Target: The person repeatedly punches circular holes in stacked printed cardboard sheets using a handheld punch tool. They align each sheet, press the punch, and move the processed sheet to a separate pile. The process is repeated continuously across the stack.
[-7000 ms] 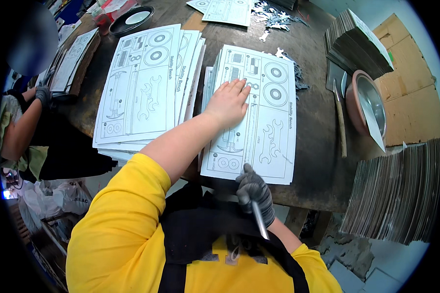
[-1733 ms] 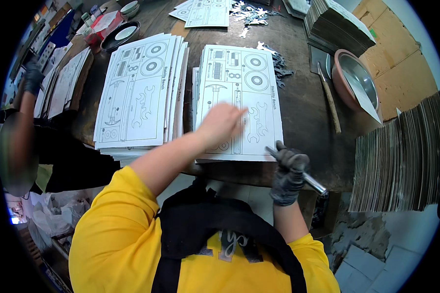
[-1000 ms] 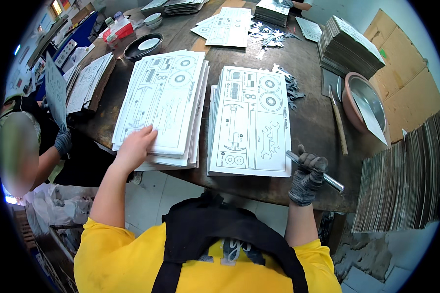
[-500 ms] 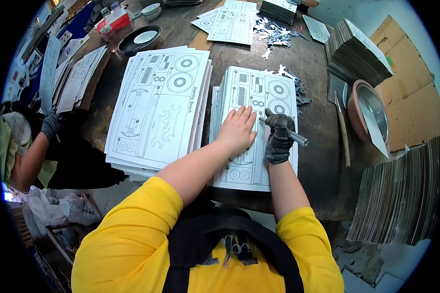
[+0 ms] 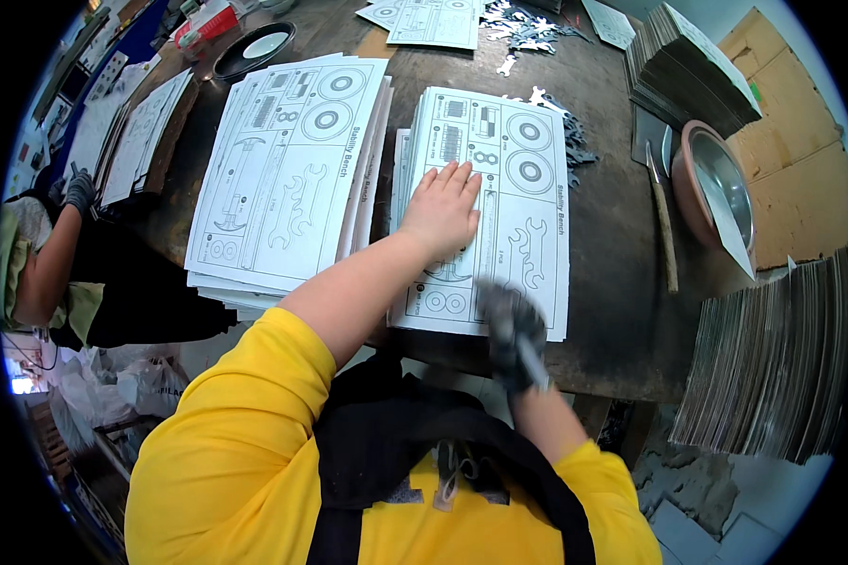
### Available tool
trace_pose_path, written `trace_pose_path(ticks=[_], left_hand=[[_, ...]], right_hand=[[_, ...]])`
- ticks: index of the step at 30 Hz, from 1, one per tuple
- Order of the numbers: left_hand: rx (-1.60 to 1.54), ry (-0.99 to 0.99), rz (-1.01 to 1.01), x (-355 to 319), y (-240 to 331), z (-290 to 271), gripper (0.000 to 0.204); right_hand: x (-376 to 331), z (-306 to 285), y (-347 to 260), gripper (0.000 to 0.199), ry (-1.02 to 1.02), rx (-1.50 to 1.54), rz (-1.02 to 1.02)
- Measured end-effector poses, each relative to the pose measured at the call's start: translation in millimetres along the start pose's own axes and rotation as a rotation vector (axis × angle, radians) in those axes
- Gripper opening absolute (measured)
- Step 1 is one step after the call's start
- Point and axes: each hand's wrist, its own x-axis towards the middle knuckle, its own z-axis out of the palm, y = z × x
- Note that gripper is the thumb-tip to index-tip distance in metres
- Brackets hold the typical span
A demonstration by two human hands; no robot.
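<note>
My bare left hand [image 5: 442,213] lies flat on the printed sheet [image 5: 525,202] atop the nearer stack, fingers stretched out toward the far side. That sheet carries line drawings of wrenches, washers and bolts. Over its near edge is my right hand [image 5: 513,337], in a dark grey glove and smeared by motion. Its fingers are closed round a metal rod-shaped tool [image 5: 531,365], whose blurred end sticks out toward my wrist. What tip the tool has cannot be made out. To the left stands a second stack of similar printed sheets [image 5: 301,207], with uneven edges.
Loose open-ended wrenches [image 5: 528,33] lie at the back. On the right are a stack of boards [image 5: 693,85], a wooden-handled tool [image 5: 662,226], a pink-rimmed bowl [image 5: 693,212] and upright boards [image 5: 773,363]. A co-worker's gloved hand [image 5: 80,190] is at the left, near a black bowl [image 5: 228,66].
My right hand, with the metal tool, has swept from the sheet's middle right down to its near edge. My left hand stays flat on the sheet. The co-worker's raised board has left view.
</note>
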Motion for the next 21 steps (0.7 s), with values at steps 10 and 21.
trace_pose_path(ticks=[10, 21], left_hand=[[0.025, 0.097, 0.012, -6.2, 3.0, 2.5, 0.048], [-0.077, 0.059, 0.619, -103.9, 61.3, -40.8, 0.035]], right_hand=[[-28.2, -2.0, -20.5, 0.044, 0.058, 0.425, -0.336], [-30.3, -91.3, -38.6, 0.041, 0.365, 0.657, -0.542]])
